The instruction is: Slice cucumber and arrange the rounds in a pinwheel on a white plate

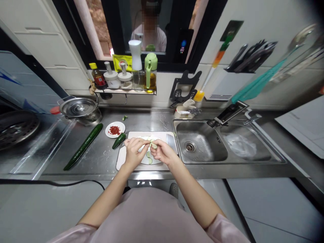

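Note:
My left hand [136, 150] and my right hand [162, 152] meet above a white plate [158, 160], both with fingers pinched. Between the fingertips is a thin pale-green cucumber slice [153, 145], gripped from both sides. More cucumber slices [149, 158] lie on the plate in a curved line; my hands partly hide them. The plate rests on a light cutting board [122, 161]. A knife blade [171, 143] lies at the board's right side. By the board's upper left corner is a cut cucumber piece [118, 140].
A whole cucumber [84, 145] lies on the steel counter at left, near a lidded pot [82, 109]. A small dish [121, 126] holds chopped red bits. The double sink [201, 141] is at right. A condiment rack [126, 90] hangs behind.

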Demonstrator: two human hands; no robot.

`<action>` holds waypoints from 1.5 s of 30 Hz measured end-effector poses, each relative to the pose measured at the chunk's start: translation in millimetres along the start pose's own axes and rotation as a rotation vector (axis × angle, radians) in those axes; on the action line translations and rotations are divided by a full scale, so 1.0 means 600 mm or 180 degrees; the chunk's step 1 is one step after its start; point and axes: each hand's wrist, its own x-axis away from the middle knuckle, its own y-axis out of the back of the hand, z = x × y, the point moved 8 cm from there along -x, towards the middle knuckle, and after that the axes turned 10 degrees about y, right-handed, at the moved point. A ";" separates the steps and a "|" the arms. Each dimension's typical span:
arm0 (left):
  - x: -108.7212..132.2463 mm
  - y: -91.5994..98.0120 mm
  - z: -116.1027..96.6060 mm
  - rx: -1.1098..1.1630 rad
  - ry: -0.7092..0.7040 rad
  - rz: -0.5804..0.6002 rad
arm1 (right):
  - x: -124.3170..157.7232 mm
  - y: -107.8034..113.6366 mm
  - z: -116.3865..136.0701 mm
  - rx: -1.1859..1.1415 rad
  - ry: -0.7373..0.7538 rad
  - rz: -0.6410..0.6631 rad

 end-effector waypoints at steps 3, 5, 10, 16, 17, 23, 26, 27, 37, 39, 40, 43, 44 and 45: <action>0.005 -0.002 0.011 0.0119 0.0170 -0.0032 | -0.002 0.012 0.010 0.0482 0.0458 -0.0198; 0.007 -0.006 0.024 0.0353 0.0384 0.0000 | -0.002 0.018 0.019 0.0776 0.0731 -0.0286; 0.016 -0.048 0.086 0.1702 0.1547 0.0620 | -0.006 0.026 0.032 0.1065 0.0957 -0.0256; 0.028 -0.085 0.102 0.2628 0.2304 0.1332 | -0.013 0.028 0.035 0.1458 0.0985 -0.0002; 0.026 -0.082 0.103 0.2637 0.2299 0.1273 | -0.015 0.029 0.033 0.1557 0.0959 0.0044; 0.014 -0.075 0.115 0.2526 0.2056 0.0984 | -0.034 0.055 0.015 0.2094 0.0716 0.0123; 0.015 -0.082 0.130 0.2398 0.1997 0.0951 | -0.045 0.071 0.004 0.2272 0.0618 0.0088; 0.017 -0.085 0.136 0.2345 0.1991 0.0946 | -0.048 0.076 -0.001 0.2308 0.0587 0.0100; 0.046 -0.111 0.215 0.0633 0.1962 0.0754 | -0.091 0.132 -0.060 0.3355 0.0520 0.0076; 0.055 -0.118 0.225 0.0135 0.1996 0.0866 | -0.096 0.141 -0.068 0.3743 0.0532 -0.0008; 0.058 -0.121 0.228 -0.0065 0.1990 0.0925 | -0.097 0.144 -0.071 0.3919 0.0522 -0.0034; 0.064 -0.126 0.227 -0.0489 0.1934 0.1056 | -0.098 0.151 -0.080 0.4322 0.0455 -0.0111; 0.064 -0.127 0.225 -0.0581 0.1901 0.1093 | -0.097 0.152 -0.082 0.4407 0.0426 -0.0147; 0.064 -0.129 0.223 -0.0656 0.1863 0.1124 | -0.097 0.154 -0.084 0.4473 0.0395 -0.0197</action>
